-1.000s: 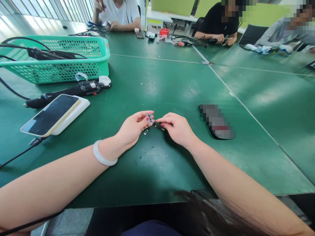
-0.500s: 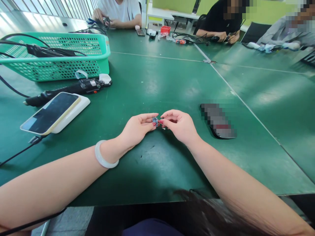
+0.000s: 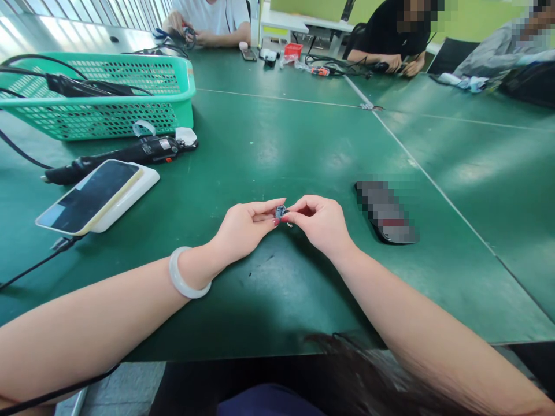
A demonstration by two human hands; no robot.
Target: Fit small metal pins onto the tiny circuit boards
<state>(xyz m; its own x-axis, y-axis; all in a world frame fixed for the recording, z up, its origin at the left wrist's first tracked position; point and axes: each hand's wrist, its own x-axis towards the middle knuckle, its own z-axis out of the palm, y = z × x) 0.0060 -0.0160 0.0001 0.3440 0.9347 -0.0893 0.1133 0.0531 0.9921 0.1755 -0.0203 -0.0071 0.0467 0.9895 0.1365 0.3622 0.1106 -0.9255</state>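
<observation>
A small grey-blue part (image 3: pixel 281 212) with slots or notches is pinched between my hands, a little above the green table; its exact kind is too small to tell. My left hand (image 3: pixel 243 228) grips it from the left with thumb and fingers. From the right, my right hand (image 3: pixel 323 222) has thumb and forefinger closed at the part's right edge, and the fingertips of both hands nearly meet. Just under the right fingertips shows a tiny pale bit (image 3: pixel 289 225), too small to name. A white bangle (image 3: pixel 184 277) circles my left wrist.
To the left, a phone (image 3: pixel 89 196) rests on a white box (image 3: pixel 130 199), beside a black electric screwdriver (image 3: pixel 125 153). Behind them stands a green basket (image 3: pixel 130 118) with cables. A dark, partly pixelated object (image 3: pixel 388 214) lies right. Several people sit across the green table (image 3: pixel 269 300).
The grey-blue part has turned and shifted slightly right. My right fingers have closed in on its edge. Across the table at right, a dark object has come into view.
</observation>
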